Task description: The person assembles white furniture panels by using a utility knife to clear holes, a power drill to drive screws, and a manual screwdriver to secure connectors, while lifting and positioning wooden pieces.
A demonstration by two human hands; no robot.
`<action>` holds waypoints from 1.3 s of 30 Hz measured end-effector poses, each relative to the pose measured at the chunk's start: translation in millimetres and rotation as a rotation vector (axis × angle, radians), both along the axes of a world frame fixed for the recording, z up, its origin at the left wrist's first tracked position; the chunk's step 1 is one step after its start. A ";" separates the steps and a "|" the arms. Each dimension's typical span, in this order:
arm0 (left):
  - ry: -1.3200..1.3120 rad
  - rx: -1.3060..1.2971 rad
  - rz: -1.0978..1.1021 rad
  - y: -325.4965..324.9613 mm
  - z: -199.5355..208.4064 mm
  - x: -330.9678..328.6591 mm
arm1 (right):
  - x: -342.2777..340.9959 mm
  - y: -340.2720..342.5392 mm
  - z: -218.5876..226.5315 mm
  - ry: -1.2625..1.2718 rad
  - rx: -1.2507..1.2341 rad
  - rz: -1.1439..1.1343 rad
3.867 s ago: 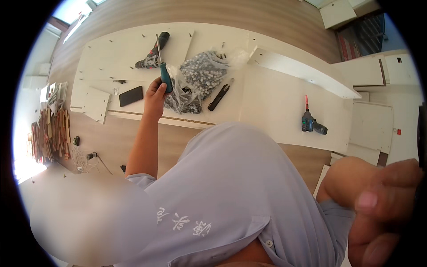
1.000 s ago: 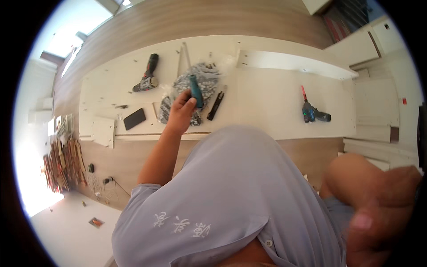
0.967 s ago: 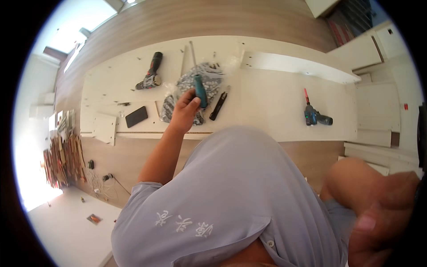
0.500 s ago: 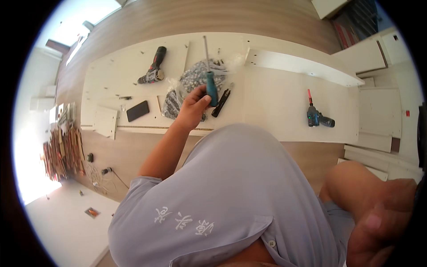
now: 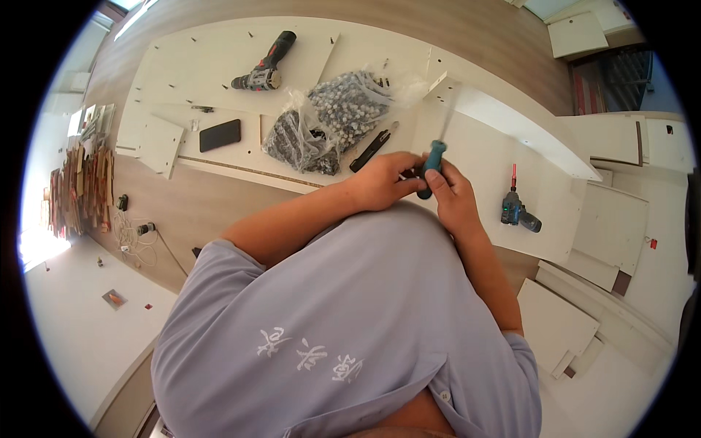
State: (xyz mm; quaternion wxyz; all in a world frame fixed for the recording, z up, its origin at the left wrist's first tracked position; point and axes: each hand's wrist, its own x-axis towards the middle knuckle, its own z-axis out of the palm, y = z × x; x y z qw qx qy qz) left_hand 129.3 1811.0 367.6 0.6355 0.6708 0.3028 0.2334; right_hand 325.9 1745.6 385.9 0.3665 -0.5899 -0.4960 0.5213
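A screwdriver (image 5: pixel 434 162) with a teal handle is held upright in front of me, its thin shaft blurred and pointing away over the white board. My right hand (image 5: pixel 454 197) grips the handle, thumb laid across it. From the other side, the curled fingers of my left hand (image 5: pixel 385 181) meet the same handle; their tips are partly hidden. Just beyond my left hand lies a black folding-type tool (image 5: pixel 371 150). Beside that sit clear plastic bags of small hardware, one with pale and grey pieces (image 5: pixel 350 106), one with dark screws (image 5: pixel 296 142).
A grey-black drill (image 5: pixel 264 69) and a black phone (image 5: pixel 220 136) lie on the white panel (image 5: pixel 197 62) to the left. Rightward are a teal-black driver (image 5: pixel 515 210) with a red bit and an upright white board (image 5: pixel 522 128). More panels (image 5: pixel 558 321) lean or lie at right.
My right hand has come from the lower right to the screwdriver. My left hand has carried the screwdriver rightward and nearer my body, so both hands meet at its handle.
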 end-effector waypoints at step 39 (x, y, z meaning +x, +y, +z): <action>0.674 0.018 0.284 96.5 -130.2 -153.9 | 58.9 -110.6 -86.7 0.021 -0.180 -0.537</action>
